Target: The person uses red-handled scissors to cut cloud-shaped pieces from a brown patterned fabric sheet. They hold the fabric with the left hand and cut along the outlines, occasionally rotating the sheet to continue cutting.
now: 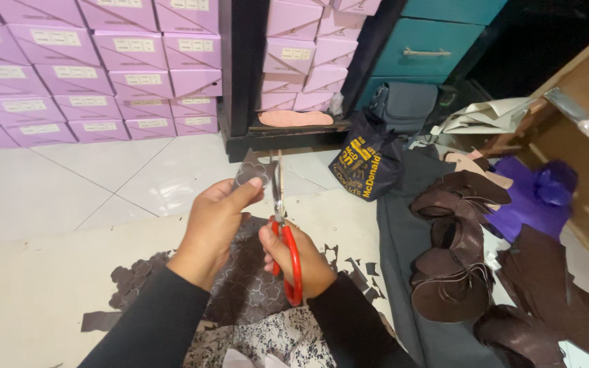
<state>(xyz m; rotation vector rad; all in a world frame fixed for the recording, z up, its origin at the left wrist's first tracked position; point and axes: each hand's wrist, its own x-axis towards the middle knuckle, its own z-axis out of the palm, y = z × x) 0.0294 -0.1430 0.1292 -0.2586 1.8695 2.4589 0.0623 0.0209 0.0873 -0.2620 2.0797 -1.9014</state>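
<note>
The dark patterned piece (253, 172) is pinched at its lower edge by your left hand (214, 221), held up above your lap. Just right of the piece, the scissors (282, 232) stand upright, blades alongside its right edge, red handles gripped by your right hand (300, 262).

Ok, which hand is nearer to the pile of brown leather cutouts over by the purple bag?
Right. The right hand, holding the scissors, sits closer to the leather pile, which lies off to its right. The left hand, pinching a small dark piece, is farther away.
</note>
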